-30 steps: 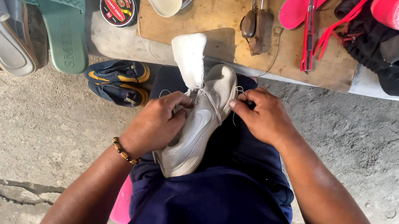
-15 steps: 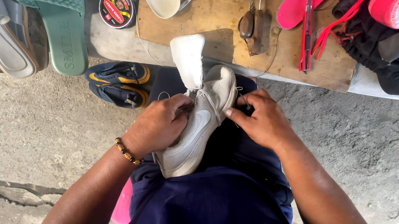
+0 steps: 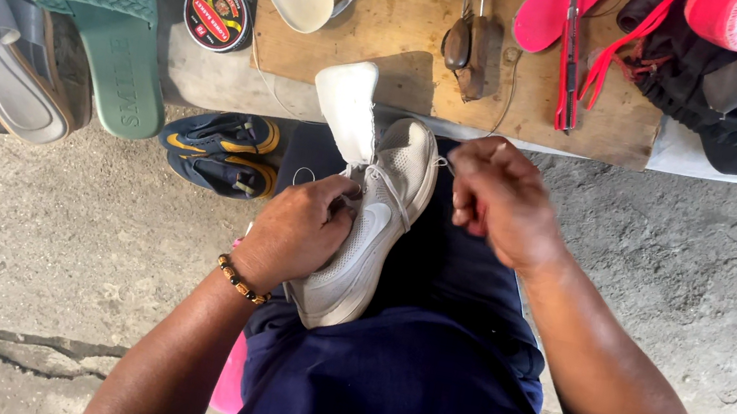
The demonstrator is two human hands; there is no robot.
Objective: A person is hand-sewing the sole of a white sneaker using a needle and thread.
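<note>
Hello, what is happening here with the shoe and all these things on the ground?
A seated person holds a white sneaker on the lap. The left hand grips it at the laces, and the right hand is closed beside its toe, seemingly pinching a lace or thread. In front lies a wooden board with tools, a red utility knife and a pink insole. A green slide sandal, a round polish tin and small navy shoes lie to the left.

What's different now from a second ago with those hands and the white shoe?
The right hand has drawn away from the white sneaker, out to its side, fingers pinched as if pulling a thread, though none shows clearly. Earlier it was pressed against the shoe's lacing. The left hand still grips the sneaker on the lap, tongue up. The wooden board and the sandals beside it have not shifted.
</note>
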